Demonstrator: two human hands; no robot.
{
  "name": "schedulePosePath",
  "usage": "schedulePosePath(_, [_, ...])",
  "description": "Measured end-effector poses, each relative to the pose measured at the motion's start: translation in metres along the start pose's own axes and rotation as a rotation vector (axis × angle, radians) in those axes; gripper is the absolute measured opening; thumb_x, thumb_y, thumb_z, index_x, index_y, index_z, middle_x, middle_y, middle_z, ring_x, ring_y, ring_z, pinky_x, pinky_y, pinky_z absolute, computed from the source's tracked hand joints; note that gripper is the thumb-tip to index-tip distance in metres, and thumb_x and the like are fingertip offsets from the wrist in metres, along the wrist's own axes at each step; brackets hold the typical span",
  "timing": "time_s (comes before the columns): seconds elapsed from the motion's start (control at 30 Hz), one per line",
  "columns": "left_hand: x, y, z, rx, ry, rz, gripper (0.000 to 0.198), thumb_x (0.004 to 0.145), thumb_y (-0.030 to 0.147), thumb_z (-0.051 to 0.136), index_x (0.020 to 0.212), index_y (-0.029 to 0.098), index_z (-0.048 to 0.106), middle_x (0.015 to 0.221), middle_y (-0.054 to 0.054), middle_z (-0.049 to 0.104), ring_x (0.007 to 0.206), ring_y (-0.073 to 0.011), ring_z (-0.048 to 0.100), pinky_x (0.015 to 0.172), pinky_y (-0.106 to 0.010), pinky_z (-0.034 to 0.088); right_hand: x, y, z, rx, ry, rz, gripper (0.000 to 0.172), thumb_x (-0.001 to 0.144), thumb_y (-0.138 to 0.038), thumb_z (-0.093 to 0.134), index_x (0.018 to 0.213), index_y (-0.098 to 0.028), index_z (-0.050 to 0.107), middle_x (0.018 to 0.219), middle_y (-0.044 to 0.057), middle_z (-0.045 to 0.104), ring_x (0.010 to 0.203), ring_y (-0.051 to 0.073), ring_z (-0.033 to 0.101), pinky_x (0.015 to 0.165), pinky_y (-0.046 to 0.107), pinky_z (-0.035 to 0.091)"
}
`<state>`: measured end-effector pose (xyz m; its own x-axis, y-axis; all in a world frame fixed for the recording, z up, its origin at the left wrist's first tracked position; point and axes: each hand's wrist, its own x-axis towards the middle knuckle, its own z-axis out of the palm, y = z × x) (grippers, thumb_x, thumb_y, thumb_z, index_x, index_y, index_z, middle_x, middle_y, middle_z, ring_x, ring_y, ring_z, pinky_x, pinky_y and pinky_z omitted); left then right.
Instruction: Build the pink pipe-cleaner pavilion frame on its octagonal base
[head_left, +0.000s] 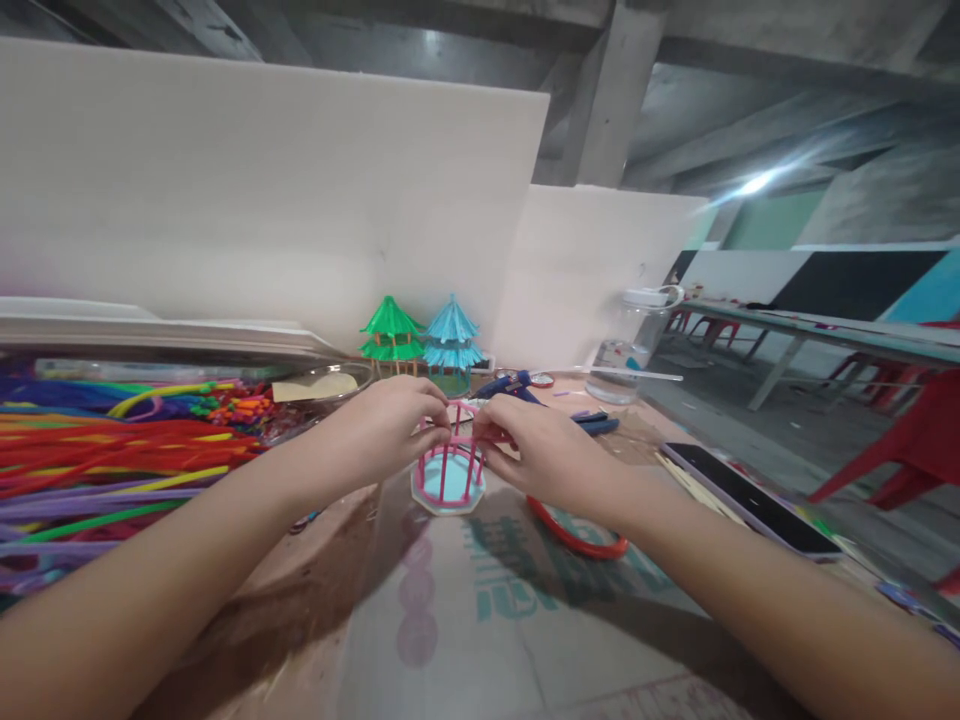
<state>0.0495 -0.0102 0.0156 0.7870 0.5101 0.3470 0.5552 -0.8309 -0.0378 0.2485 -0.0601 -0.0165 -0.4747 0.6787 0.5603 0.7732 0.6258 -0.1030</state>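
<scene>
A small pink railing frame (448,473) made of pink sticks stands on a light blue octagonal base in the middle of the table. My left hand (386,425) is closed, its fingers pinching the top of the frame from the left. From the right, my right hand (540,450) pinches the frame's upper rim, fingers closed. Both hands meet above the frame and hide its top.
A pile of coloured pipe cleaners (97,440) fills the left side. Green (390,335) and blue (451,340) model pavilions stand at the back by a white board. A red ring (581,540), a phone (750,497), a clear jar (630,345) and blue pens (592,423) lie to the right.
</scene>
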Motion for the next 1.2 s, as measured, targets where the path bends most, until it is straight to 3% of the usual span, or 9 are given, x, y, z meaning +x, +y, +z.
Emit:
schedulePosePath(0.63, [-0.002,-0.009,0.011,0.024,0.067,0.055,0.025,0.091,0.023,0.051,0.084,0.019,0.074,0.096,-0.008,0.071,0.087,-0.0192,0.066,0.076,-0.029,0.049,0.001,-0.001,0.001,-0.007,0.007,-0.030,0.012,0.081,-0.007,0.059,0.082,-0.018,0.056,0.080,0.002,0.062,0.072,0.014,0.056,0.063,0.024,0.038])
schedulePosePath(1.2, [-0.002,0.000,0.002,0.021,0.016,0.013,0.024,0.090,0.023,0.052,0.082,0.018,0.073,0.096,-0.009,0.071,0.089,-0.0214,0.066,0.077,-0.031,0.050,0.001,-0.003,-0.001,-0.005,-0.011,0.006,0.010,0.082,-0.008,0.058,0.081,-0.018,0.056,0.074,0.000,0.059,0.066,0.013,0.052,0.059,0.024,0.035])
